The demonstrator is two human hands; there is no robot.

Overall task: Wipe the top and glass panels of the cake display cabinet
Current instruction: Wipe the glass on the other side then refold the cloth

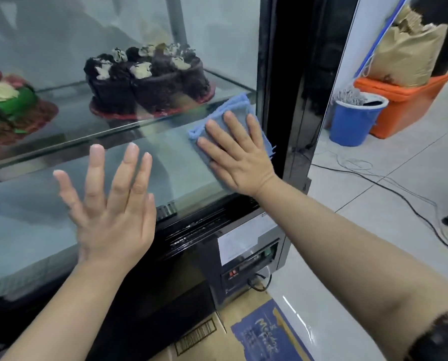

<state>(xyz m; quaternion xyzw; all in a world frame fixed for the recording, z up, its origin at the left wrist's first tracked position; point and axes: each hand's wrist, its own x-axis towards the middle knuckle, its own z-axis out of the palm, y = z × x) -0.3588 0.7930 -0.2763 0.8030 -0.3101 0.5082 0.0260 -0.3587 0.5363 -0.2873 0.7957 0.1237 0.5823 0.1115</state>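
The cake display cabinet's front glass panel (48,199) fills the left and middle of the view. My right hand (237,157) lies flat with straight fingers on a folded blue cloth (230,106), pressing it against the glass next to the cabinet's black right frame (277,100). My left hand (110,207) is spread with straight fingers in front of the lower glass; whether it touches the pane I cannot tell. It holds nothing.
Behind the glass, a chocolate cake (150,79) and a green cake (6,102) sit on a glass shelf. A flattened cardboard box (259,332) lies on the floor below. At the right stand a blue bucket (355,121), an orange crate (410,100) and loose cables (400,194).
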